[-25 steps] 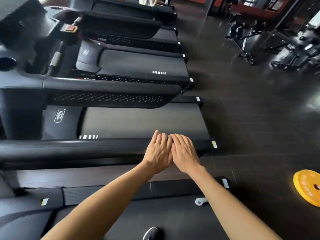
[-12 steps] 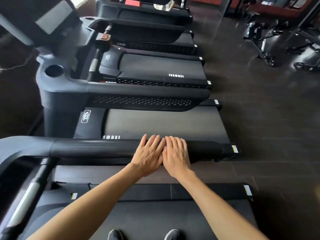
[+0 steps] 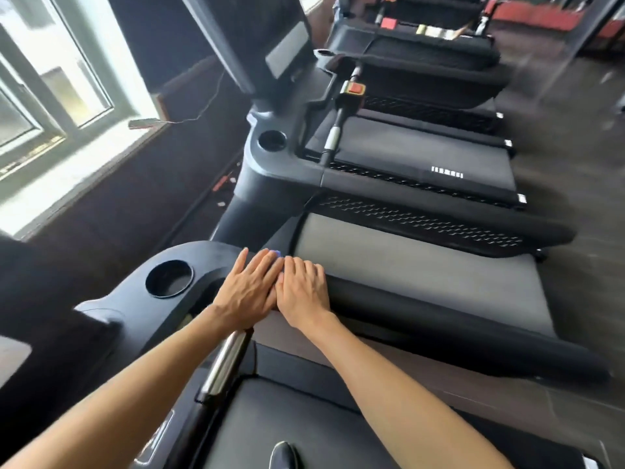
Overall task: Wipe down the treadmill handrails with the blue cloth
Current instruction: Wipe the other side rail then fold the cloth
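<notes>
My left hand (image 3: 249,288) and my right hand (image 3: 304,291) lie flat side by side on the black right-hand handrail (image 3: 439,319) of the treadmill I stand on, near where the rail meets the console. Their fingers are straight and press downward. Only a small corner of the blue cloth (image 3: 276,253) peeks out past my fingertips; the rest is hidden under my palms.
A round cup holder (image 3: 169,278) sits in the console just left of my hands. A chrome grip bar (image 3: 225,362) runs below my left wrist. More treadmills (image 3: 422,157) line up beyond, a window (image 3: 50,96) is at the left, and dark floor at the right.
Both hands, still pressed together, have slid along the handrail from its free end toward the console. The view has swung left and a blue cloth corner now shows at my fingertips.
</notes>
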Action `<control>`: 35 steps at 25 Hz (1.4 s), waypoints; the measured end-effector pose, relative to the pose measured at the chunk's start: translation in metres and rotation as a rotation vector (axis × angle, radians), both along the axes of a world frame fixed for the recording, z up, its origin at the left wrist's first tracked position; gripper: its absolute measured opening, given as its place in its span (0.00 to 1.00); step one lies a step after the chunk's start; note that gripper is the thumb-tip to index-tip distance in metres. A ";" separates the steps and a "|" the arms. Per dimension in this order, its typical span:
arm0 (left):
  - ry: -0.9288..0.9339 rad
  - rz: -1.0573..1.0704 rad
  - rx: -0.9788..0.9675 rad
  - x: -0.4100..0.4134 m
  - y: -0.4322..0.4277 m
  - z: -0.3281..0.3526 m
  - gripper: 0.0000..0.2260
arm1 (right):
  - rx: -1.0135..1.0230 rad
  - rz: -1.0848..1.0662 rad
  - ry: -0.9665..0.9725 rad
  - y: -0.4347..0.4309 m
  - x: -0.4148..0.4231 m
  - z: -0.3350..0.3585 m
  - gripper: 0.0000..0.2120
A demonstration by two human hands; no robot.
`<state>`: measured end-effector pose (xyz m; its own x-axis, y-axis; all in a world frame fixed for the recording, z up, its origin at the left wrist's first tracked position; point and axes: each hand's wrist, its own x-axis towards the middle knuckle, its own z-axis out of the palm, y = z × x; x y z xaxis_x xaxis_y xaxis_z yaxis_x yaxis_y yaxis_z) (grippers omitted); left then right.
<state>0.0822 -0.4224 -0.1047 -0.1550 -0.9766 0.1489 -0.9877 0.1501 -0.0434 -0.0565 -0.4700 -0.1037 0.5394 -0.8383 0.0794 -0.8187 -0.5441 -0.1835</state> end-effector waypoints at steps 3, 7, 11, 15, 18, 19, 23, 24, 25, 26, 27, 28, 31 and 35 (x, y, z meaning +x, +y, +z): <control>-0.002 0.034 -0.001 0.006 0.004 0.000 0.19 | 0.022 0.034 0.002 -0.001 0.012 0.000 0.24; 0.033 0.048 0.006 -0.022 -0.002 -0.005 0.20 | 0.012 0.046 -0.011 -0.006 -0.016 -0.001 0.24; 0.034 -0.041 0.012 -0.082 -0.017 -0.001 0.20 | 0.008 -0.010 -0.049 -0.009 -0.082 -0.002 0.22; 0.053 -0.122 0.039 -0.181 -0.029 -0.004 0.21 | -0.025 -0.076 -0.022 -0.011 -0.184 -0.002 0.22; 0.058 -0.175 0.069 -0.270 -0.041 -0.008 0.22 | -0.043 -0.151 0.007 -0.011 -0.274 -0.001 0.23; 0.056 -0.203 0.079 -0.303 -0.046 -0.008 0.22 | -0.062 -0.179 0.013 -0.012 -0.307 -0.001 0.23; 0.030 -0.295 0.093 -0.411 -0.065 -0.008 0.24 | -0.067 -0.272 0.059 -0.017 -0.417 -0.002 0.23; 0.032 -0.308 0.098 -0.435 -0.068 -0.008 0.25 | -0.067 -0.296 0.061 -0.018 -0.442 -0.003 0.23; 0.037 -0.316 0.106 -0.456 -0.071 -0.007 0.26 | -0.063 -0.318 0.059 -0.020 -0.463 -0.004 0.24; 0.038 -0.329 0.113 -0.475 -0.072 -0.006 0.26 | -0.060 -0.338 0.063 -0.020 -0.481 -0.004 0.24; 0.036 -0.332 0.122 -0.489 -0.073 -0.006 0.26 | -0.064 -0.347 0.070 -0.020 -0.494 -0.004 0.24; 0.041 -0.329 0.127 -0.494 -0.074 -0.006 0.25 | -0.072 -0.348 0.073 -0.021 -0.500 -0.005 0.24; 0.044 -0.351 0.126 -0.488 -0.073 -0.005 0.24 | -0.101 -0.386 0.044 -0.020 -0.494 -0.006 0.23; 0.029 -0.385 0.061 -0.449 -0.073 -0.006 0.24 | -0.144 -0.396 0.015 -0.018 -0.458 -0.010 0.21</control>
<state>-0.3666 -0.4956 -0.1111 -0.5086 -0.8549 0.1023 -0.8592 0.5116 0.0036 -0.5148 -0.4884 -0.1138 0.1800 -0.9619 0.2056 -0.9718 -0.2063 -0.1145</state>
